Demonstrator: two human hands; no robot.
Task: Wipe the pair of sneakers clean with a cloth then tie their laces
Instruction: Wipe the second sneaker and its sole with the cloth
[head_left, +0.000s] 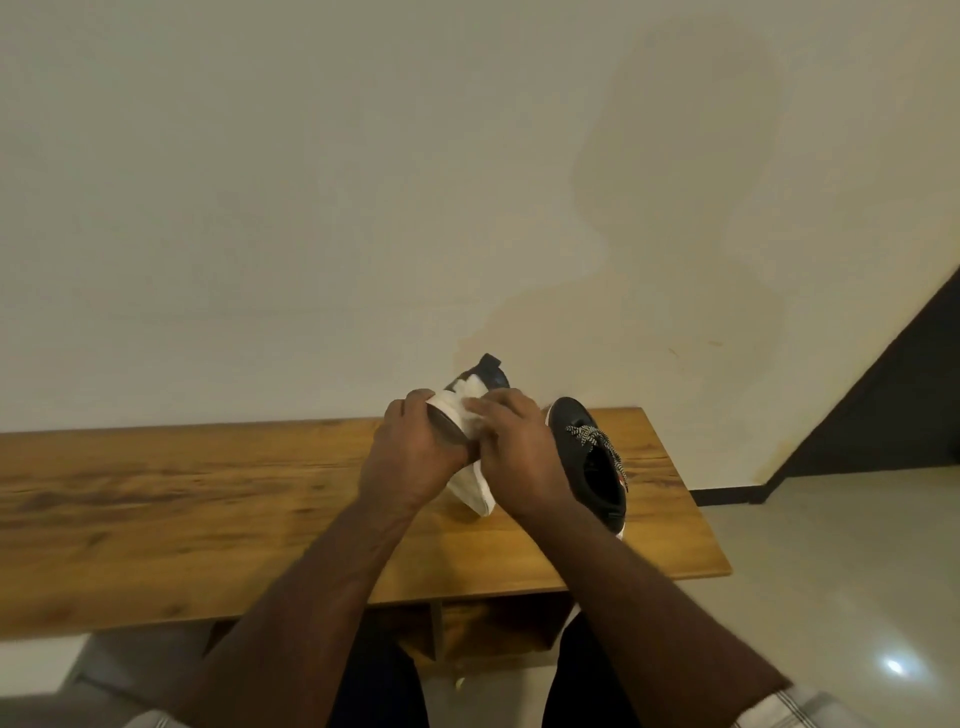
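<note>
A dark sneaker with a white sole (470, 491) is tipped up above the wooden table (208, 499), its heel (491, 371) pointing away from me. My left hand (415, 457) grips this sneaker around its side. My right hand (519, 447) presses a white cloth (470, 408) against the shoe's sole edge near the heel. The second sneaker (592, 462), black with speckled black-and-white laces lying loose, stands upright on the table just right of my right hand.
The table stands against a plain pale wall (363, 182). Its right edge is close to the second sneaker, with a tiled floor (831, 571) beyond. A dark slanted panel (893, 395) rises at the far right. My knees are under the table's front edge.
</note>
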